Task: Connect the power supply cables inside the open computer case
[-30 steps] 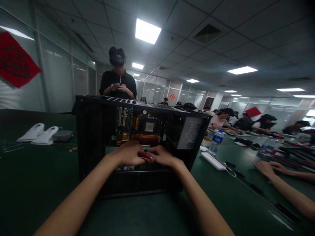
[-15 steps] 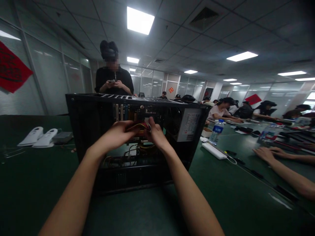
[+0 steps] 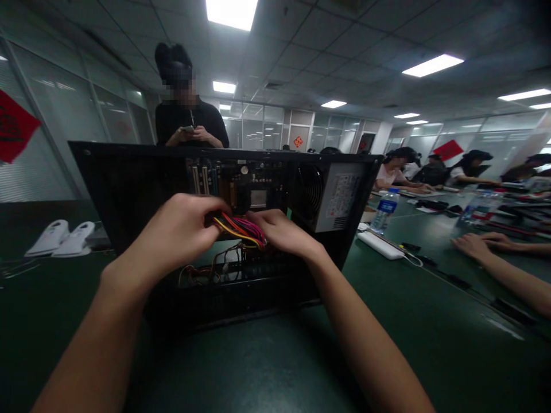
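A black computer case (image 3: 224,301) stands on the table with its side open toward me. My left hand (image 3: 185,223) is closed around one end of a bundle of red, yellow and purple power cables (image 3: 243,228). On the bundle's other side, my right hand (image 3: 282,229) has its fingers curled against the cables; its fingertips are partly hidden. Behind the hands are the motherboard (image 3: 269,178) and a silver square chip or heatsink base (image 3: 259,198). The power supply (image 3: 338,198) with its fan sits at upper right in the case. Loose thin wires (image 3: 204,274) lie low inside.
White slipper-like objects (image 3: 73,238) rest at left. To the right are a water bottle (image 3: 385,211), a white power strip (image 3: 381,244) and cords. Another person's hands (image 3: 477,246) lie on the green table (image 3: 387,344). Beyond the case stands a person holding a phone (image 3: 187,129).
Both hands have come nearer to me with the cable bundle, away from the motherboard, and it now shows more fully. The case looks tilted toward me and the view has shifted.
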Action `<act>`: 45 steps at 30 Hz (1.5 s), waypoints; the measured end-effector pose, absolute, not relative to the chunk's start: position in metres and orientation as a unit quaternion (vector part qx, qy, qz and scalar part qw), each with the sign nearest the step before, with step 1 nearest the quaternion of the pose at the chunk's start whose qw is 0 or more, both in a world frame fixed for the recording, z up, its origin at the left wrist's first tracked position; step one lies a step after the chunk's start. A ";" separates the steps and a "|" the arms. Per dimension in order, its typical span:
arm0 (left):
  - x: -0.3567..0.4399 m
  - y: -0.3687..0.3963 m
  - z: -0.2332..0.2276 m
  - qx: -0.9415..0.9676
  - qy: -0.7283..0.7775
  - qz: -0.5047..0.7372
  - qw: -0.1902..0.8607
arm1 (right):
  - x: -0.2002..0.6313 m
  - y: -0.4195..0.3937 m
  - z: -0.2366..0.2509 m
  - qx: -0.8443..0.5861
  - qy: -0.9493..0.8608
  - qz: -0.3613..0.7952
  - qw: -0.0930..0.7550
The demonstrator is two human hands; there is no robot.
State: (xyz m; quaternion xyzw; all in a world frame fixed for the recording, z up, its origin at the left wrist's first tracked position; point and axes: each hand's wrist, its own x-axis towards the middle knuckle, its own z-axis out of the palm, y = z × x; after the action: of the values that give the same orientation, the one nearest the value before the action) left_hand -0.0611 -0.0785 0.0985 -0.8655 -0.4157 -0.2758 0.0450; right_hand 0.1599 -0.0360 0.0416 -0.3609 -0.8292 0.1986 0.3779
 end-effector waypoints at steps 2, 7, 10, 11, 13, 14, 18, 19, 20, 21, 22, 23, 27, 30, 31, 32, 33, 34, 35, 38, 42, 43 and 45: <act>-0.060 -0.077 0.094 -0.878 -0.430 -0.209 0.040 | 0.162 -0.029 0.032 -0.402 -0.864 0.172 0.249; -0.052 -0.065 0.077 -0.871 -0.474 -0.109 0.071 | 0.161 -0.019 0.017 -0.488 -0.853 0.175 0.064; -0.048 -0.057 0.071 -0.865 -0.486 -0.100 0.072 | 0.162 -0.017 0.019 -0.414 -0.873 0.236 0.102; -0.046 -0.056 0.071 -0.866 -0.485 -0.105 0.061 | 0.163 -0.017 0.021 -0.381 -0.876 0.265 0.129; -0.045 -0.054 0.072 -0.875 -0.464 -0.133 0.028 | 0.163 -0.019 0.025 -0.320 -0.866 0.327 0.201; -0.045 -0.055 0.073 -0.884 -0.443 -0.152 0.011 | 0.163 -0.019 0.027 -0.297 -0.854 0.353 0.240; -0.049 -0.059 0.079 -0.909 -0.362 -0.205 -0.008 | 0.160 -0.020 0.030 -0.263 -0.804 0.392 0.362; -0.050 -0.060 0.081 -0.911 -0.356 -0.211 -0.006 | 0.159 -0.019 0.030 -0.258 -0.796 0.393 0.382; -0.051 -0.060 0.082 -0.910 -0.355 -0.214 -0.005 | 0.158 -0.017 0.029 -0.251 -0.789 0.393 0.400; -0.052 -0.061 0.083 -0.910 -0.355 -0.214 -0.007 | 0.157 -0.016 0.029 -0.246 -0.784 0.390 0.416; -0.053 -0.061 0.084 -0.910 -0.357 -0.211 -0.010 | 0.156 -0.015 0.028 -0.243 -0.781 0.381 0.431; -0.054 -0.061 0.084 -0.910 -0.361 -0.205 -0.011 | 0.155 -0.015 0.029 -0.245 -0.781 0.366 0.442; -0.056 -0.058 0.082 -0.878 -0.446 -0.164 0.050 | 0.153 -0.025 0.036 -0.259 -0.822 0.260 0.435; -0.059 -0.052 0.077 -0.841 -0.513 -0.138 0.099 | 0.153 -0.039 0.045 -0.246 -0.842 0.207 0.434; -0.059 -0.049 0.074 -0.836 -0.522 -0.131 0.103 | 0.153 -0.043 0.047 -0.239 -0.847 0.212 0.425; -0.060 -0.047 0.072 -0.833 -0.529 -0.125 0.103 | 0.154 -0.046 0.049 -0.233 -0.855 0.224 0.404; -0.061 -0.045 0.070 -0.830 -0.534 -0.120 0.103 | 0.154 -0.048 0.049 -0.230 -0.867 0.235 0.375; -0.061 -0.043 0.069 -0.832 -0.533 -0.115 0.102 | 0.155 -0.050 0.050 -0.230 -0.879 0.238 0.344; -0.061 -0.042 0.068 -0.838 -0.524 -0.114 0.101 | 0.156 -0.050 0.049 -0.236 -0.890 0.232 0.314; -0.058 -0.042 0.068 -0.859 -0.479 -0.143 0.112 | 0.159 -0.048 0.046 -0.269 -0.910 0.193 0.249; -0.048 -0.051 0.071 -0.854 -0.455 -0.208 0.141 | 0.164 -0.048 0.047 -0.282 -0.918 0.192 0.202; -0.045 -0.053 0.071 -0.855 -0.449 -0.218 0.139 | 0.166 -0.049 0.048 -0.289 -0.917 0.196 0.193; -0.040 -0.056 0.071 -0.862 -0.437 -0.223 0.126 | 0.171 -0.053 0.051 -0.333 -0.910 0.185 0.163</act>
State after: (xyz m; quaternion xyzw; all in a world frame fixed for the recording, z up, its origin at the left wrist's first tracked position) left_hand -0.0396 -0.0564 0.0713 -0.8620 -0.4373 -0.2230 0.1264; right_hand 0.1709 -0.0530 0.0510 -0.3327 -0.9104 0.1846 0.1626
